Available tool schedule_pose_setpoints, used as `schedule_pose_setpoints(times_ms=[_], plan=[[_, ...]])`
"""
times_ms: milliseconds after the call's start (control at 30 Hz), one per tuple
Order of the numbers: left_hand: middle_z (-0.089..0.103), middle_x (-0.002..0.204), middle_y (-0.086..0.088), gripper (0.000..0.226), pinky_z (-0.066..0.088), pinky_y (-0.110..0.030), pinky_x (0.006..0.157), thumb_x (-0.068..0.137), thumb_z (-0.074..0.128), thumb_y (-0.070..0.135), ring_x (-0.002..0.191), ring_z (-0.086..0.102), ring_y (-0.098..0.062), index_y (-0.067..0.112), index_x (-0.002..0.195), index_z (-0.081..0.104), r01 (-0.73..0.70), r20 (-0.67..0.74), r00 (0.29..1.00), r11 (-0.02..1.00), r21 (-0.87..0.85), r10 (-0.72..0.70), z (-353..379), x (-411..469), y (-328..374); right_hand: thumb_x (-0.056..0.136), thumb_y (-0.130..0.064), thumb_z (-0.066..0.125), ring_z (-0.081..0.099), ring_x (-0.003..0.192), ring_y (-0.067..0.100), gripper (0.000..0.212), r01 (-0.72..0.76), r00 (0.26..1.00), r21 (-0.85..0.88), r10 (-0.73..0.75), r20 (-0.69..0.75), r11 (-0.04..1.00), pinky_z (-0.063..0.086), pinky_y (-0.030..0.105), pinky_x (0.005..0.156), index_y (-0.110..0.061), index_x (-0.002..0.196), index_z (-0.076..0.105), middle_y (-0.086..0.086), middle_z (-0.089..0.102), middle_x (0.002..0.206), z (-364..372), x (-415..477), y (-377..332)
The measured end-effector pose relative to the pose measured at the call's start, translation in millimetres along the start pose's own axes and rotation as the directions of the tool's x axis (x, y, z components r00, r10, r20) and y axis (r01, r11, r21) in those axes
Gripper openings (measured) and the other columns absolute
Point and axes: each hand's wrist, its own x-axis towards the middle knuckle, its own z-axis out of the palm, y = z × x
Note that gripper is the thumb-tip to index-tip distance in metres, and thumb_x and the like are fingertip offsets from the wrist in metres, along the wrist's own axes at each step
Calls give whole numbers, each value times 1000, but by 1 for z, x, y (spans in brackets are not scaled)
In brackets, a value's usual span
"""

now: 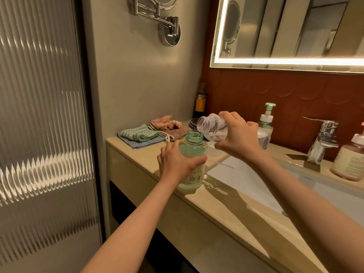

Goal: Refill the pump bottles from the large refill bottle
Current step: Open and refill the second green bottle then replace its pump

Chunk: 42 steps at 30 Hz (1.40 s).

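1. The counter (pixel 197 209) lies under both hands, with the sink (pixel 256 186) below the right hand (pixel 238 134).
2. Folded cloths (pixel 141 134) lie beyond the left hand (pixel 175 162); the right hand partly hides a pump bottle (pixel 266 119) behind it.
3. The right hand clasps the refill bottle (pixel 210 127), tilted near level, with its mouth pointing left and down.
4. The left hand wraps the green bottle (pixel 194 152), upright with its open mouth just under the refill bottle's.
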Motion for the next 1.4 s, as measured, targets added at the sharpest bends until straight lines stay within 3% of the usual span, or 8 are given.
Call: schedule_pose_setpoints(times_ms=[567, 833, 1400], plan=[[47, 128, -2, 70, 26, -33, 99, 69, 71, 56, 122, 35, -18, 22, 125, 45, 2, -13, 1000, 1000, -2, -2, -2, -1, 3, 71, -16, 71, 45, 114, 20, 66, 38, 999, -96, -41, -31, 995, 23, 45, 104, -22, 130, 42, 0, 49, 124, -10, -1, -6], [47, 130, -2, 74, 26, -34, 100, 68, 70, 57, 123, 35, -19, 22, 127, 45, 2, -18, 1000, 1000, 6, -2, -1, -2, 2, 74, -14, 69, 44, 118, 20, 63, 33, 999, -128, -35, -10, 991, 16, 50, 109, -22, 130, 42, 0, 48, 126, -14, -2, -10], [44, 134, -4, 78, 25, -34, 102, 69, 70, 56, 126, 33, -20, 19, 132, 42, 0, -17, 1000, 1000, 1, 0, -1, -3, 3, 78, -17, 69, 41, 121, 19, 62, 69, 998, -213, -68, 13, 975, 14, 50, 109, -22, 132, 40, 1, 45, 130, -19, -1, -15]])
